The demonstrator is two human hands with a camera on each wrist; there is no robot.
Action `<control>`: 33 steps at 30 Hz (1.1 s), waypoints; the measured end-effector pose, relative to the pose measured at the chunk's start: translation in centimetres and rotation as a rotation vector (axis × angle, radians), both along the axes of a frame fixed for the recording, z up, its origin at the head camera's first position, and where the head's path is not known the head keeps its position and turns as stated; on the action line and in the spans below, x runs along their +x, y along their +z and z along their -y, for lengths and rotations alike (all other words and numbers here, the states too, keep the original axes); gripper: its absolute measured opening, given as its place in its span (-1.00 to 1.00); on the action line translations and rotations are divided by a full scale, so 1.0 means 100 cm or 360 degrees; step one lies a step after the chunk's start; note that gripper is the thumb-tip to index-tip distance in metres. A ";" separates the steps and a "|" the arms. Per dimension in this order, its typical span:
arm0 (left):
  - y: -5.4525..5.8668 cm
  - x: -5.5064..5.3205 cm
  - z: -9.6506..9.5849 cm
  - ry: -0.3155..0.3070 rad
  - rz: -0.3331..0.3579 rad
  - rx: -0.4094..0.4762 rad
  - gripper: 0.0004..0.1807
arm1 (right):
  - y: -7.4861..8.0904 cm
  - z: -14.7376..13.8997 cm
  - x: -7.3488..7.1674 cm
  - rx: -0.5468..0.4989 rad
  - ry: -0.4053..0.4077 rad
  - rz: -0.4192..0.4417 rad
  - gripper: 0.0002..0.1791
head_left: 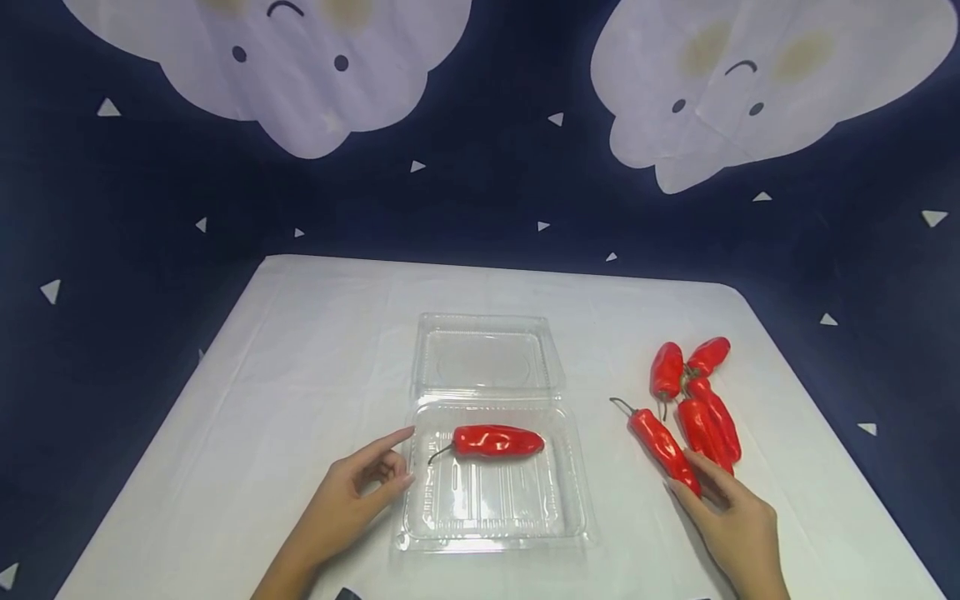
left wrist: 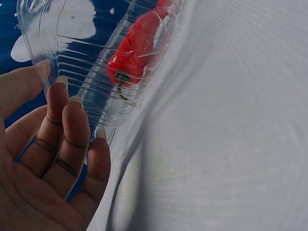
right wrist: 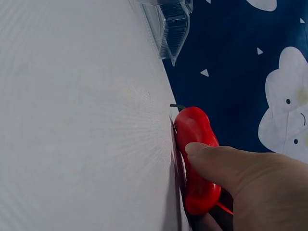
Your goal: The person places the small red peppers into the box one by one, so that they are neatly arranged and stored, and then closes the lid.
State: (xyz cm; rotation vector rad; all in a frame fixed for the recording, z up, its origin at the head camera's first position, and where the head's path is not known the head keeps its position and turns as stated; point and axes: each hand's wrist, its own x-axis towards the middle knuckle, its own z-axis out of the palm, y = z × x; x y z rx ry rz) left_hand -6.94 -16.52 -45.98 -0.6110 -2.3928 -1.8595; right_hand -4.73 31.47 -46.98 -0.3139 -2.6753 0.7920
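Observation:
A clear plastic clamshell container lies opened out, its lid laid back on the far side. One red pepper rests crosswise in its base, stem to the left. At the container's left edge is my left hand, index finger stretched along the rim and thumb tip at the side, the other fingers loosely bent. My right hand pinches another red pepper near its blunt end, thumb on one side and fingers on the other. That pepper's stem points away, up and left; fingers behind it are partly hidden in the right wrist view.
Several more red peppers lie in a cluster just beyond my right hand. A white cloth covers the table. Behind it hangs a dark blue backdrop with clouds and small white triangles.

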 end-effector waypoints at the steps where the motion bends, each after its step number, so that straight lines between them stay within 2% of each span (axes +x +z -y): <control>1: 0.000 0.000 0.000 0.0001 -0.0001 0.0000 -0.43 | -0.001 0.000 0.000 -0.0004 -0.0002 -0.0001 -0.29; 6: -0.001 0.000 0.001 0.0015 0.0019 -0.0003 -0.43 | -0.002 0.000 0.000 0.0018 -0.0022 0.0000 -0.30; 9: -0.002 0.002 0.001 0.0015 0.0044 -0.0002 -0.43 | -0.002 0.001 0.002 0.0015 -0.0081 0.0043 -0.32; 13: -0.002 0.003 0.001 -0.0004 0.0022 0.0009 -0.43 | 0.000 0.003 0.004 -0.0059 -0.0166 0.0085 -0.35; 21: -0.004 0.000 0.000 -0.0001 -0.0014 0.0004 -0.43 | 0.010 0.004 0.001 -0.0164 -0.0249 0.0006 -0.40; 27: -0.004 0.001 0.000 0.0028 0.0033 -0.0029 -0.42 | 0.026 0.010 0.002 -0.0326 -0.0193 -0.0078 -0.44; 33: -0.003 0.001 0.001 0.0027 0.0025 -0.0027 -0.43 | 0.051 0.037 0.003 -0.0398 -0.0073 -0.0098 -0.46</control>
